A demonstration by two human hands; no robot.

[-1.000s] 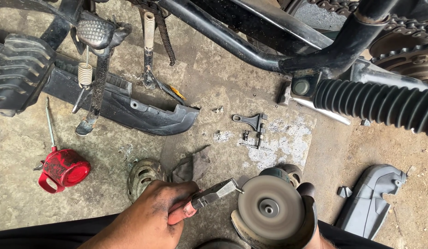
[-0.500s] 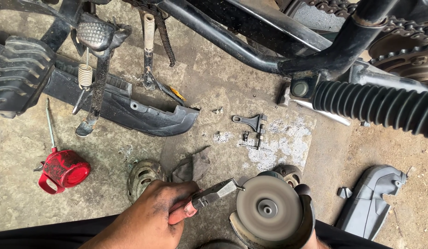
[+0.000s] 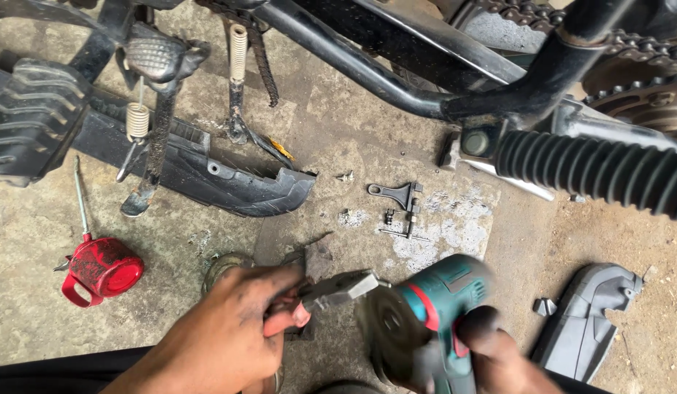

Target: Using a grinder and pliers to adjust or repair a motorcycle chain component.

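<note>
The black motorcycle frame (image 3: 397,80) fills the top of the view, with a ribbed rubber boot (image 3: 593,168) and the chain and sprocket (image 3: 637,80) off to the right, and a cracked black plastic fairing (image 3: 207,179) lying on the concrete floor (image 3: 32,306) beneath the footpeg. Down near the person, the right hand (image 3: 499,357) is wrapped tight around a teal angle grinder (image 3: 433,314), its disc (image 3: 386,328) blurred and turned toward the left hand. The left hand (image 3: 222,335) is closed around pliers (image 3: 331,292), whose jaws reach right up to the disc's edge; whatever small piece they may pinch I cannot make out. That closeness is what worries me: if the disc grabs, it could snatch the pliers aside or kick into those bare fingers, and sparks or grit would fly toward an unprotected face. A red oil can (image 3: 101,270) sits to the left, well apart, and a small bracket with loose screws (image 3: 400,201) lies just ahead, easily scattered by a jolt.
</note>
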